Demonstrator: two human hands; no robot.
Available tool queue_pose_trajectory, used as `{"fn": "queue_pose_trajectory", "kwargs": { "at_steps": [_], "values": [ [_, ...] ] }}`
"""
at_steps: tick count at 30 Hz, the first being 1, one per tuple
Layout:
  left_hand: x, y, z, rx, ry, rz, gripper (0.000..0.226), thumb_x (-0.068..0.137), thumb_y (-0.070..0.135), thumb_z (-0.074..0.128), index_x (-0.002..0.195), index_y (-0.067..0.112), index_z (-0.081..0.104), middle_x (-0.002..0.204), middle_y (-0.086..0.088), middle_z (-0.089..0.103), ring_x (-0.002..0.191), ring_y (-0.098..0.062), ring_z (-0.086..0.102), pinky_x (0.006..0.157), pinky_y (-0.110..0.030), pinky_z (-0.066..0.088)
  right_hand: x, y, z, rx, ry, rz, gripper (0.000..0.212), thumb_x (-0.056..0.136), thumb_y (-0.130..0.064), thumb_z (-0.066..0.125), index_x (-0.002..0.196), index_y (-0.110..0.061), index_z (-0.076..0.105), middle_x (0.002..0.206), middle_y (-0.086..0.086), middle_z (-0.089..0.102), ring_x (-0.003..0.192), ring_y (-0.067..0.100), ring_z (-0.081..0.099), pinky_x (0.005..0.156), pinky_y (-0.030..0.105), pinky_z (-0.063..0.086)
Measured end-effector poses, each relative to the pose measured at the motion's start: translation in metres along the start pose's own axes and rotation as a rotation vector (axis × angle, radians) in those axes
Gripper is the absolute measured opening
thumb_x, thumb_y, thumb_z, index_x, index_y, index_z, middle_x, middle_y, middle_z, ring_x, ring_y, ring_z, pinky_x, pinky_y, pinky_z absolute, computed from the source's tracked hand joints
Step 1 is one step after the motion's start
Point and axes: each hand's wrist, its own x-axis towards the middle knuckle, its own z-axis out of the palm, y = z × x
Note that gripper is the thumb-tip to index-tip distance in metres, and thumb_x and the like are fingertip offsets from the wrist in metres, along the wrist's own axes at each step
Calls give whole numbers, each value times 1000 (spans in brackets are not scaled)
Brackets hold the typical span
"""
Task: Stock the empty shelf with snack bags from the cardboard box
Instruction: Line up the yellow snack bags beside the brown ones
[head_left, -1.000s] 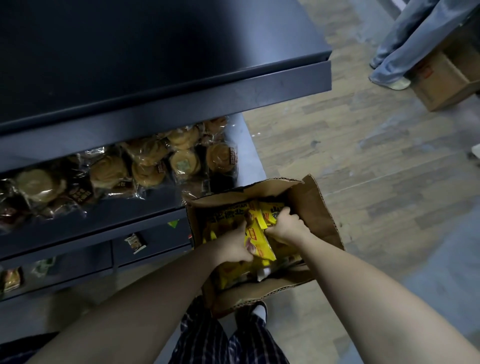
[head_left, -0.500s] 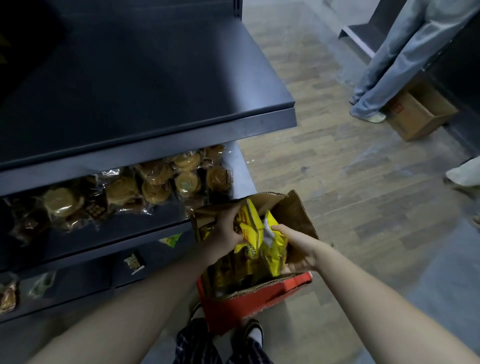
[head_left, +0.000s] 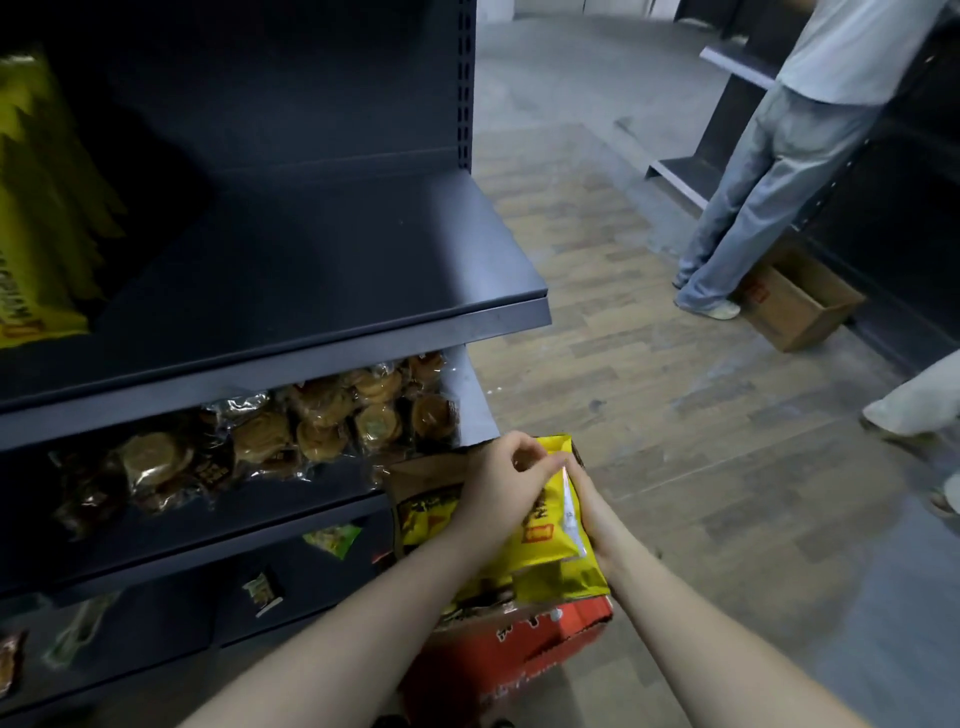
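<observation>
Dim feed, uneven exposure, wide-angle bend.
I find the dark grey metal shelf (head_left: 311, 270) nearly black toward its back; the pale wood-pattern floor (head_left: 649, 389) is brightest at top centre. The clear cellophane pastry packs (head_left: 322, 426) carry small glints. The yellow foil bags (head_left: 36, 208) at the left edge are smeared, and straight lines bow near the borders.

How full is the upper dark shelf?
Mostly bare: yellow packs stand only at its far left, and the rest of the shelf shows nothing on it.
</observation>
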Motion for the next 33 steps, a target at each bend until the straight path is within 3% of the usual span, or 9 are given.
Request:
{"fn": "queue_pose_trajectory", "kwargs": {
  "at_steps": [5,9,11,13,19,23,26,29,33],
  "values": [
    [-11,6,-5,205,12,158,59,70,39,74,118,15,50,124,9,35,127,-4,27,107,-18,21,-14,-18,22,-81,20,-136,62,97,-53,36,98,-7,77,99,12,74,86,20,72,69,29,58],
    [-15,22,-19,3,129,-150,87,62,81,42,132,28,39,138,1,42,134,-19,34,114,-36,25,-25,-34,32,-174,83,-251,49,100,-38,43,123,1,60,98,9,66,83,12,66,79,23,53],
    [-18,33,-30,-110,103,-207,70,81,68,41,139,29,40,145,3,39,136,-14,33,109,-23,23,-39,-35,46,-285,22,-213,49,99,-22,37,79,2,75,64,12,65,51,15,64,49,18,50],
    [-21,38,-40,-226,84,-184,48,97,47,41,142,29,38,146,8,38,131,-4,32,104,-17,20,-45,-29,63,-306,-66,-178,55,98,-26,40,56,-9,71,55,10,65,47,19,64,44,18,49],
    [-26,56,-68,-480,184,-74,38,92,47,51,129,45,44,143,14,43,133,-8,39,117,-38,25,-60,-28,112,-400,-35,-371,36,92,-52,51,112,-24,62,88,7,74,77,22,72,67,30,59],
    [-21,86,-105,-244,167,78,37,79,65,40,116,63,38,149,15,34,143,-10,21,120,-42,13,-66,-36,150,-495,-170,-568,75,67,-69,65,130,-32,53,118,2,69,108,24,66,100,47,48],
    [-16,113,-137,-42,176,71,49,88,70,30,135,59,28,154,17,25,147,-17,6,120,-44,8,-79,-46,183,-518,-222,-716,69,74,-62,66,133,-31,50,125,-1,65,115,20,62,103,47,46],
    [-20,133,-170,-19,75,-48,75,81,78,30,145,51,3,155,10,25,142,-24,27,116,-45,26,-86,-50,214,-535,-245,-869,53,86,-42,61,134,-27,44,125,0,62,113,17,62,98,41,51],
    [-21,144,-211,-186,13,64,88,73,68,46,147,46,4,150,9,33,129,-12,45,108,-37,40,-83,-52,256,-604,-271,-973,43,95,-31,49,137,-23,40,123,-4,59,108,6,61,83,17,53]
  ]
}}
